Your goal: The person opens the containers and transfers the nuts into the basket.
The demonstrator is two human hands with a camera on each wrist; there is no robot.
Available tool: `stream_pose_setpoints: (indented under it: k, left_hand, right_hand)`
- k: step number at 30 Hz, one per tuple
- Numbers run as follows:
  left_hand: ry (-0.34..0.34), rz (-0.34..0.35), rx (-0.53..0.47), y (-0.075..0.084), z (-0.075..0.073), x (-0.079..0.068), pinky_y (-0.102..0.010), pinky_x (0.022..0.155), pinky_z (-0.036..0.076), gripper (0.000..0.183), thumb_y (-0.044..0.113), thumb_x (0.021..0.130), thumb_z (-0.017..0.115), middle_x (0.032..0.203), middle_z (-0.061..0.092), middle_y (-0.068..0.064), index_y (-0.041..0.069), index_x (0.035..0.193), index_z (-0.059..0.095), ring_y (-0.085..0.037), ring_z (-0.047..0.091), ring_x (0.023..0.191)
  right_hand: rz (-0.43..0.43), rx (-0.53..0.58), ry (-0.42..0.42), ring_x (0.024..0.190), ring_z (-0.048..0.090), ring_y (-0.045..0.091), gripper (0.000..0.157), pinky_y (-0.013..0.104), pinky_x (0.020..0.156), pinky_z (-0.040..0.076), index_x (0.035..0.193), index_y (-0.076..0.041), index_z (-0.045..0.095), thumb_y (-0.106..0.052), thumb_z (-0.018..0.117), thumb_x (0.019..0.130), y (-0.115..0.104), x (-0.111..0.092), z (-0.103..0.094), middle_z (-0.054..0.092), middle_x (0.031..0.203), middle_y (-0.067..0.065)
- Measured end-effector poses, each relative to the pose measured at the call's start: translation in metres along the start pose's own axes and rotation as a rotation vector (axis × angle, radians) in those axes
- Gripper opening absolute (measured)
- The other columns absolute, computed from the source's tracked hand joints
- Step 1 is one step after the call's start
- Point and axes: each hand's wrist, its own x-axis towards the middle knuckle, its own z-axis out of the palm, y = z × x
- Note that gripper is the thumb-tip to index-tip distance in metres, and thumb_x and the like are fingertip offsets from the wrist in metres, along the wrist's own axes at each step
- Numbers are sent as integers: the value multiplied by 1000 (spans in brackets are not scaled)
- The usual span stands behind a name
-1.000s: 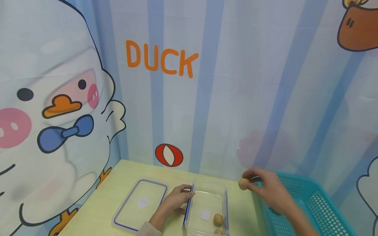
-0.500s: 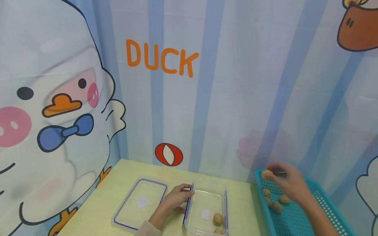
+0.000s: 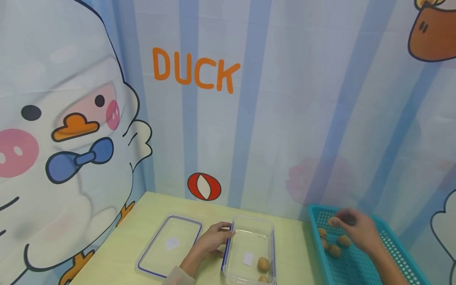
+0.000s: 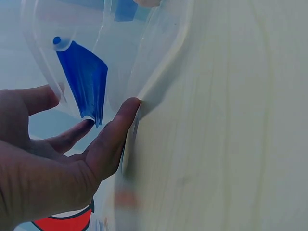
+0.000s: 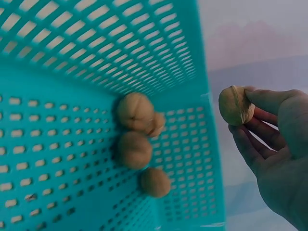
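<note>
My right hand (image 3: pixel 360 231) pinches a walnut (image 5: pixel 236 106) between thumb and fingertips, over the far part of the teal basket (image 3: pixel 322 269). Several walnuts (image 5: pixel 134 149) lie together inside that basket. My left hand (image 3: pixel 213 239) holds the left side of a clear plastic container (image 3: pixel 249 219) with blue trim. In the left wrist view its fingers spread around a blue latch (image 4: pixel 86 82), one fingertip low by the table and another digit at the rim. Two walnuts (image 3: pixel 263 264) sit in the container's near right corner, the nearer one cut off by the frame's edge.
A clear lid (image 3: pixel 156 257) with a blue seal lies on the pale yellow table (image 3: pixel 295 249), left of the container. Behind the table hangs a striped curtain (image 3: pixel 278 118) with cartoon ducks. The basket's raised walls stand at the right.
My right hand has moved right with the walnut, from the basket's left edge to over its inside, and slightly lower. More walnuts in the basket are uncovered. The left hand has stayed put.
</note>
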Motion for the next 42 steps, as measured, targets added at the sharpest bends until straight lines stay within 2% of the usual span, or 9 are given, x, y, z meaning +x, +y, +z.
stream_pose_setpoints:
  k: [5, 18, 21, 26, 29, 32, 35, 39, 42]
  left_hand:
    - [-3, 3, 3, 0, 0, 0, -37, 64, 60, 59, 28, 103, 69, 134, 64, -17, 0, 151, 50, -35, 65, 119]
    - [-3, -5, -6, -1, -1, 0, -37, 63, 60, 59, 28, 103, 69, 135, 63, -17, 0, 152, 50, -36, 65, 120]
    - [-8, 0, -11, -1, -1, -1, -37, 63, 59, 58, 27, 104, 69, 135, 63, -17, 0, 151, 50, -36, 65, 120]
    - [-14, 1, -17, 1, -1, -1, -37, 63, 60, 59, 27, 103, 69, 135, 63, -17, -1, 152, 49, -36, 65, 120]
    - [-16, -4, -17, 0, 0, -2, -37, 63, 60, 59, 27, 104, 69, 135, 63, -17, -1, 152, 49, -36, 65, 120]
    - [-15, -9, -15, 0, 1, -3, -37, 63, 60, 58, 26, 104, 68, 135, 63, -17, 0, 152, 49, -36, 65, 119]
    - [-13, -8, -13, 0, 0, -3, -37, 63, 59, 58, 26, 104, 68, 136, 62, -17, 0, 153, 49, -36, 65, 119]
    - [-10, -10, -9, 2, -1, -3, -36, 63, 59, 58, 27, 104, 67, 137, 62, -16, 1, 153, 49, -34, 65, 119]
    - [-9, -11, -8, 2, -1, -1, -36, 64, 59, 57, 26, 104, 67, 136, 63, -15, 1, 152, 50, -34, 65, 119]
  right_hand:
    - [53, -15, -60, 110, 69, 40, 52, 59, 92, 55, 126, 1, 69, -45, 71, 102, 12, 0, 5, 74, 117, 16]
    - [74, -24, -95, 111, 68, 40, 58, 56, 88, 56, 127, 0, 69, -51, 71, 101, 25, 2, 8, 73, 119, 18]
    - [68, -25, -73, 110, 68, 42, 53, 57, 87, 56, 127, 2, 69, -44, 71, 102, 27, 2, 7, 72, 120, 20]
    - [36, -13, 40, 110, 67, 46, 47, 60, 90, 55, 129, 5, 66, -35, 70, 105, 22, -1, 3, 71, 121, 26]
    - [8, -5, 95, 111, 68, 46, 48, 61, 89, 55, 130, 2, 67, -38, 69, 105, 8, -3, -3, 71, 122, 25]
    - [-46, 10, 120, 111, 68, 45, 45, 61, 90, 56, 130, -1, 68, -37, 70, 104, -19, -6, -9, 72, 122, 23]
    - [-132, 29, 149, 110, 70, 37, 36, 44, 91, 59, 127, -5, 71, -32, 74, 103, -54, -8, -12, 75, 120, 17]
    - [-276, 70, 156, 105, 71, 24, 28, 20, 88, 55, 123, -6, 73, -19, 78, 99, -98, -8, -4, 76, 115, 10]
    - [-329, 94, 104, 105, 71, 22, 29, 22, 90, 56, 124, -7, 73, -18, 80, 98, -123, -9, 9, 76, 116, 5]
